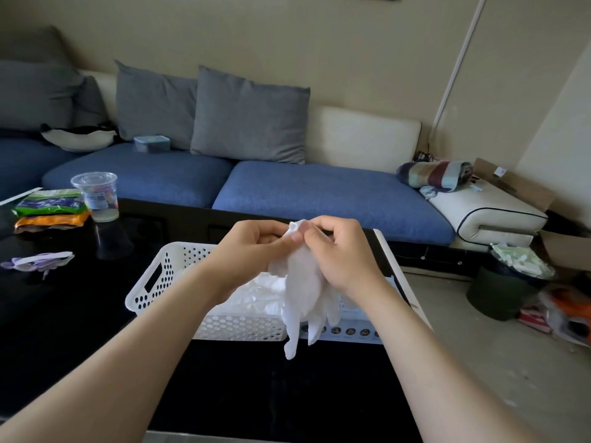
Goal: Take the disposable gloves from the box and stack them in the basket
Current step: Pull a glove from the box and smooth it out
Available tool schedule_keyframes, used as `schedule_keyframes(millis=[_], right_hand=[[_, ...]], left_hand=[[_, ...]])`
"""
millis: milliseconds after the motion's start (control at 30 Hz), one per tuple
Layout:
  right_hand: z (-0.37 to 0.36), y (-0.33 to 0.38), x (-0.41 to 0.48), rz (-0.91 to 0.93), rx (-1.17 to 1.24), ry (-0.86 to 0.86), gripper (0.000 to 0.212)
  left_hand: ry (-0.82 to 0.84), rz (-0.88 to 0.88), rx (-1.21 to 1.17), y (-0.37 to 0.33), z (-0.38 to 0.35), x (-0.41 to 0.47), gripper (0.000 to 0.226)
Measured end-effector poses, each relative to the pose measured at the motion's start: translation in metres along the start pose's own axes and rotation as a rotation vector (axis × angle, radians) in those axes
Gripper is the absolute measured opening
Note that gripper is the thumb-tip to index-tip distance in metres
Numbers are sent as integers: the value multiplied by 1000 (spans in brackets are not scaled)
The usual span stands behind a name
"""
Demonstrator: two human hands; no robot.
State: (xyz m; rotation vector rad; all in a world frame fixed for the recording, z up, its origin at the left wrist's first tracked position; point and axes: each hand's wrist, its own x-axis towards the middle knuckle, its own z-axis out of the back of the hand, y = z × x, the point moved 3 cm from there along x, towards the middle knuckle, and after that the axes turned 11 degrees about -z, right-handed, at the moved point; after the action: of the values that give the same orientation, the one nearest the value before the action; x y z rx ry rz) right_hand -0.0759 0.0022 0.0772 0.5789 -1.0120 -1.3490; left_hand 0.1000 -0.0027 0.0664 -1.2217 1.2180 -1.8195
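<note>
From the head view, both arms reach out over a black bench (80, 330). The left grip (256, 247) and right grip (339, 251) meet above the bench's far edge. Each has thumb and fingers curled tight on the bunched cuff of one white glove (303, 292), pinching it from either side. The glove hangs down from them with its fingers dangling in front of the near rim of the basket (160, 276) and the box (358, 338). The basket is white and perforated, and stands on the bench under the left grip with a loose heap of more gloves (256, 292) in it. The box sits just right of the basket, mostly hidden by the glove and the right forearm, and a row of dark round marks shows on its near side. At the far left of the bench stand a clear lidded cup (97, 196) and, touching it, a stack of snack packs (51, 206). A blue sofa (319, 193) with grey cushions runs behind. A full bin (508, 282) stands on the floor at the right.
</note>
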Motion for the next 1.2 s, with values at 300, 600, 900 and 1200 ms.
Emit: schedule_keyframes(millis=[300,600,900,1200], right_hand=[[-2,0,-5,-207,-82,337,20],[0,-27,2,-507,34,351,32],[-41,-38,19,-408,-261,120,31],[-79,-34,37,-163,-664,-97,31]], left_hand=[[-338,25,69,-3,18,-2,28],[-479,387,118,17,41,-6,30],[-404,553,280,53,85,-26,18],[-349,447,684,77,121,-26,20]])
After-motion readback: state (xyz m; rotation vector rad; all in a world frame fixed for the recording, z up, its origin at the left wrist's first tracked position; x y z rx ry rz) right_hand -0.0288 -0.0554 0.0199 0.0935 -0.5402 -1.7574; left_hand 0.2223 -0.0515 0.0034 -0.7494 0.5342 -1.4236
